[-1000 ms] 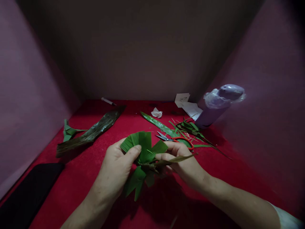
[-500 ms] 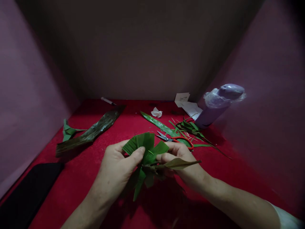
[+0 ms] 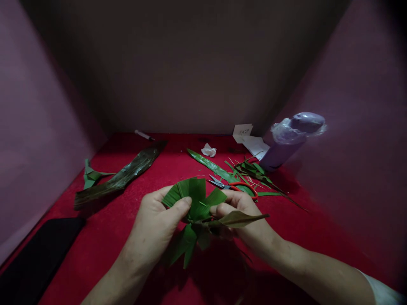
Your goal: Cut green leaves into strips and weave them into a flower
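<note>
Between my two hands is a folded green leaf piece [image 3: 197, 195], spread like a fan with several flaps and a small thin sliver through its middle. My left hand [image 3: 163, 218] pinches its left flaps, thumb on top. On the other side my right hand [image 3: 243, 209] grips the right flap between thumb and fingers; some fingertips are hidden behind it. A brownish pointed leaf tip [image 3: 243, 218] sticks out to the right, across my right hand. Green strips [image 3: 186, 245] hang down below. Red-handled scissors [image 3: 233, 185] lie just beyond my right hand.
On the red cloth [image 3: 133, 237] lie a long dark leaf [image 3: 127, 173], a folded leaf piece [image 3: 91, 173], a green leaf [image 3: 210, 165], leaf scraps with thin sticks [image 3: 254, 171], crumpled tissue [image 3: 208, 150] and a marker [image 3: 143, 135]. A purple bottle [image 3: 284, 146] stands right; a black object [image 3: 44, 254] lies left.
The leaf piece has turned slightly in my hands, and the strips hanging below it have shifted and spread wider. Both hands keep their grip in nearly the same place.
</note>
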Demonstrator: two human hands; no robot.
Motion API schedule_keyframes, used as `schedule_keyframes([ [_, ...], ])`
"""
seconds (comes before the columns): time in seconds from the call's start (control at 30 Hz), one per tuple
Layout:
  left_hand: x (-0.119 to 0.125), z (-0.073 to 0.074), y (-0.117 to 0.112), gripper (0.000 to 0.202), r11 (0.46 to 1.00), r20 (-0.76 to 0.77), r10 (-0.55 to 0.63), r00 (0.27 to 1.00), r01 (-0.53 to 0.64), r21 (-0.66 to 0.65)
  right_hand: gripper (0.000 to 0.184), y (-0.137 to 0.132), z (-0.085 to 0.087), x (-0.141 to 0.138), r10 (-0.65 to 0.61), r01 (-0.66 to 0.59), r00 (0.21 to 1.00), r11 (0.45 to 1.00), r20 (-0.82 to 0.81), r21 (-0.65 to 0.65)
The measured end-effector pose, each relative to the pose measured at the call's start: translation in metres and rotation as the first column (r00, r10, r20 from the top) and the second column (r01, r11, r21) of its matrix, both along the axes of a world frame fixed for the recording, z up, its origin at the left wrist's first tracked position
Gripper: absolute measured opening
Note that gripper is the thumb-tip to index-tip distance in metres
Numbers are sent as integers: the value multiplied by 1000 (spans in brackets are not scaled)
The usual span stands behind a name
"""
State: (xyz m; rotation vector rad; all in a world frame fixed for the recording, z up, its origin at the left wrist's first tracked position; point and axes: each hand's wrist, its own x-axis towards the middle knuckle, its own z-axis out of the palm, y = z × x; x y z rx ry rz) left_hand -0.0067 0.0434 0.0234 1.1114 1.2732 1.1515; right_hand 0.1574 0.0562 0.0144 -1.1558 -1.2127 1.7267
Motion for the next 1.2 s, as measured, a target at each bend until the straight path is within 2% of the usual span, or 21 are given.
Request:
schedule_keyframes([
  [0.27,3,3,-1,19,999,26,-5,1000,6,-42,8,0,-1,-2,-17,18,999,999,34,-42],
  [0.47,7,8,-4,13,998,-46,32,998,-34,-48,10,0,-3,-2,4,-3,1000,999,26,-33],
  [0.67,6,10,-4,12,996,-43,6,999,-10,-87,6,0,-7,-2,12,-12,996,1000,-84,-1],
  [1.03,2,-2,1,19,999,57,-27,998,29,-32,10,-2,-2,-2,-12,14,999,998,-47,54],
  [1.2,2,-2,0,18,1000,37,-13,999,14,-28,12,-3,-2,-3,-13,16,998,998,-60,59],
])
